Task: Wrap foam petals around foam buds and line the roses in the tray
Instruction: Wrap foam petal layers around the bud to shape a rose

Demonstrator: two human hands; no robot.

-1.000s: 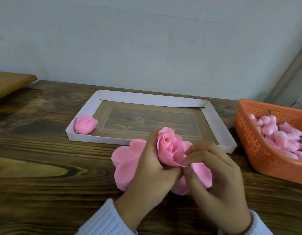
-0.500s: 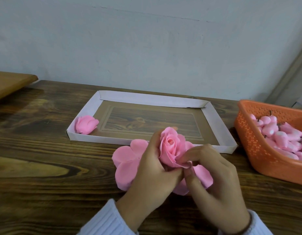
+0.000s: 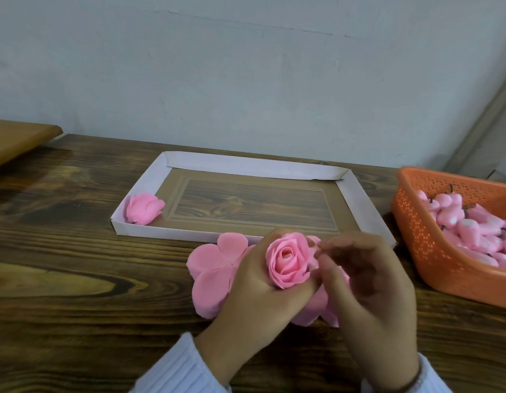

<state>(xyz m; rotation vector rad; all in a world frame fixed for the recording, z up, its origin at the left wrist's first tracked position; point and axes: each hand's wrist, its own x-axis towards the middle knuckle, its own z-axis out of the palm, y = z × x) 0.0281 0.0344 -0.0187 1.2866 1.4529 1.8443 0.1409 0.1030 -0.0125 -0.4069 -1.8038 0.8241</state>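
A pink foam rose (image 3: 288,260) faces up at me, gripped from the left and below by my left hand (image 3: 254,296). My right hand (image 3: 371,285) sits just right of it, blurred, its fingertips at the rose's right edge; whether they pinch a petal I cannot tell. Under both hands lies a stack of flat pink foam petals (image 3: 212,276), partly hidden. One finished rose (image 3: 144,208) lies in the near left corner of the white-rimmed cardboard tray (image 3: 251,165) behind.
An orange perforated basket (image 3: 416,239) at the right holds several pink foam buds (image 3: 470,228) with dark stems. A lighter wooden board (image 3: 16,140) juts in at the far left. The dark wooden tabletop (image 3: 75,279) ends at a pale wall behind the tray.
The rose has tilted so that its open centre now faces me. My right hand has shifted up beside the rose's right edge and is blurred with motion.
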